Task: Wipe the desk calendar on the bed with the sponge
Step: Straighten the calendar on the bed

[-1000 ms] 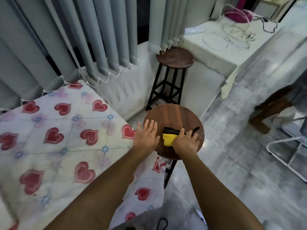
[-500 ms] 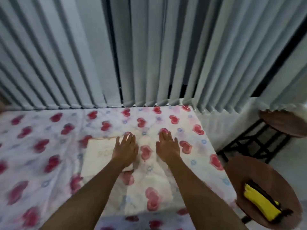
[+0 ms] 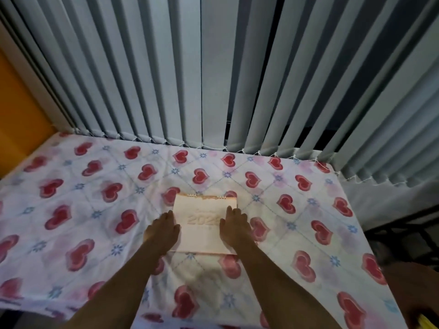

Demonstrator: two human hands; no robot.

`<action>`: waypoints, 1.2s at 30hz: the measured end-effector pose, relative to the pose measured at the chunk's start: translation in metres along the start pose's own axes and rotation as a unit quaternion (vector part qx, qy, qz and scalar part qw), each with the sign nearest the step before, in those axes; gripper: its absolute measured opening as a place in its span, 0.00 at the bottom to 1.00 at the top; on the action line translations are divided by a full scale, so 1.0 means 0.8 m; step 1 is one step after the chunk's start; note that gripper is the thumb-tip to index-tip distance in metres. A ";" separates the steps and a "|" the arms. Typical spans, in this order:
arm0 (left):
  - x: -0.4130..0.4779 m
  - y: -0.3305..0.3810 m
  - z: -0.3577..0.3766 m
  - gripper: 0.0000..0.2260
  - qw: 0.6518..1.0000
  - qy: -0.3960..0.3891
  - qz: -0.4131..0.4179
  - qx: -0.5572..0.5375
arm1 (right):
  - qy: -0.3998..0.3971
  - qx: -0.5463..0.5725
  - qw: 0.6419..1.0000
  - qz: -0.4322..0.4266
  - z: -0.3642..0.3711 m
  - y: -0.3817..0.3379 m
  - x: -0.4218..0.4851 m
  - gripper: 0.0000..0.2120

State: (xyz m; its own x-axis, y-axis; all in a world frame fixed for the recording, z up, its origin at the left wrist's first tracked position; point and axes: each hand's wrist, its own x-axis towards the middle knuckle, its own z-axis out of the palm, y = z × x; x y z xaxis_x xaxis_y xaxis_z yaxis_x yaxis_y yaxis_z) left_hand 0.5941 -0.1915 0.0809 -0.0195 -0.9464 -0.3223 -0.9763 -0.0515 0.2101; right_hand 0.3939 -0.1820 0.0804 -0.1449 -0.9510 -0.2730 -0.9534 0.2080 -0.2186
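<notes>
The cream desk calendar point(image 3: 203, 225), spiral-bound along its far edge, lies flat on the heart-patterned bed sheet point(image 3: 95, 210). My left hand point(image 3: 162, 230) rests against its left edge, fingers together. My right hand point(image 3: 235, 230) lies over its right edge. Both hands hold the calendar by its sides. Only a thin yellow sliver of the sponge point(image 3: 426, 323) shows, at the bottom right corner on the brown stool point(image 3: 408, 290), well away from both hands.
Grey vertical blinds point(image 3: 213, 79) hang along the bed's far side. An orange wall point(image 3: 19, 110) borders the bed at the left. The dark frame of a second stool point(image 3: 403, 229) stands right of the bed.
My view has swung from the stool to the bed. My right hand let go of the sponge on the stool. Both hands moved to the calendar, which now sits between them.
</notes>
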 end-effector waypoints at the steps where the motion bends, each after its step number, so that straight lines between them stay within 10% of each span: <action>1: 0.007 -0.003 0.000 0.20 1.000 -0.005 0.003 -0.005 | 0.007 0.011 1.000 0.010 0.002 -0.003 0.003 0.23; 17: 0.060 0.013 -0.004 0.20 0.987 -0.021 -0.083 -0.132 | 0.008 0.119 0.979 0.164 -0.016 -0.014 0.032 0.15; 25: 0.063 0.001 -0.017 0.24 0.967 0.004 -0.119 -0.227 | 0.021 0.347 0.897 0.274 -0.044 -0.021 0.032 0.20; 36: 0.060 0.011 -0.114 0.25 0.905 0.164 0.013 -0.393 | 0.096 0.406 0.894 0.165 -0.132 -0.057 0.051 0.30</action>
State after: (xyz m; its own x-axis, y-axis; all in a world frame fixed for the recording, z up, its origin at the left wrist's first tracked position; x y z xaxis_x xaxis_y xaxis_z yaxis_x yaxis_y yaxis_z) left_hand 0.6043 -0.2666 0.1514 0.1513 -0.9875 -0.0443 -0.5188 -0.1175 0.8468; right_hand 0.4037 -0.2545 0.1781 -0.5002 -0.8128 -0.2986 -0.3562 0.5074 -0.7846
